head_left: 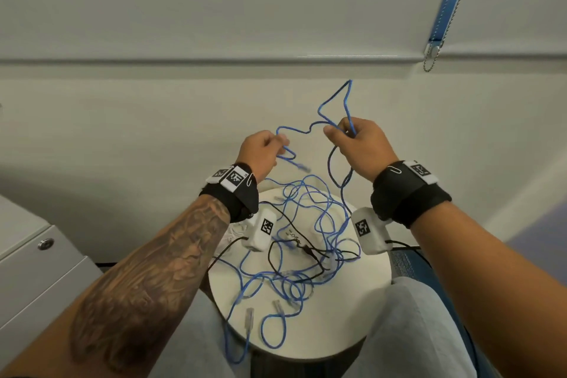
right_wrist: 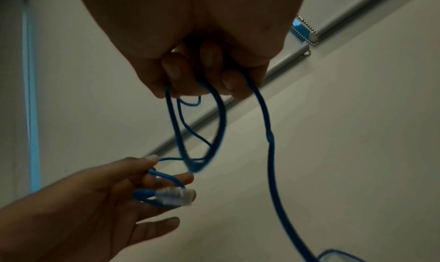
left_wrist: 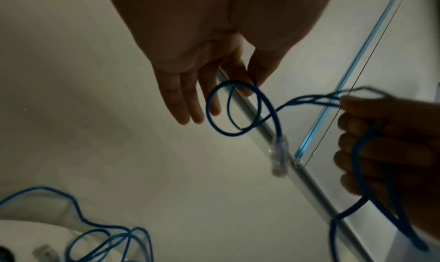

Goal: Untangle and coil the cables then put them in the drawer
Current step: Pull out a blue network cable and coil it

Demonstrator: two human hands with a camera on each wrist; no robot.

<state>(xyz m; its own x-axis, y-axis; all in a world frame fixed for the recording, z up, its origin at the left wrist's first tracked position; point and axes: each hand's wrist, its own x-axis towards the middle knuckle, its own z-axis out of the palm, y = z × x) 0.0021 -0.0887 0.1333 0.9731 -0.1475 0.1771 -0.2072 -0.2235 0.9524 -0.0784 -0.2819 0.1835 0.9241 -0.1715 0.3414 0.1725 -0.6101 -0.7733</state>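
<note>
A blue network cable [head_left: 319, 123] is stretched between my two raised hands, above the round white table [head_left: 337, 316]. My left hand [head_left: 270, 147] pinches it between thumb and forefinger near its end, the other fingers straight [left_wrist: 185, 104]. The clear plug [head_left: 302, 167] dangles just below on a small loop [left_wrist: 279, 157]. My right hand [head_left: 346, 135] grips several loops of the same cable in curled fingers [right_wrist: 202, 81]; one loop stands up above it and a strand drops to the table. A tangle of blue cables [head_left: 306, 224] lies there, mixed with black leads [head_left: 306, 250].
A grey drawer cabinet [head_left: 30, 270] with a round lock [head_left: 45, 243] stands at the left, shut. A white wall and a blind's bead chain [head_left: 429, 61] are behind. My knees in light trousers [head_left: 423, 331] flank the table. Loose plugs [head_left: 248, 316] lie near its front edge.
</note>
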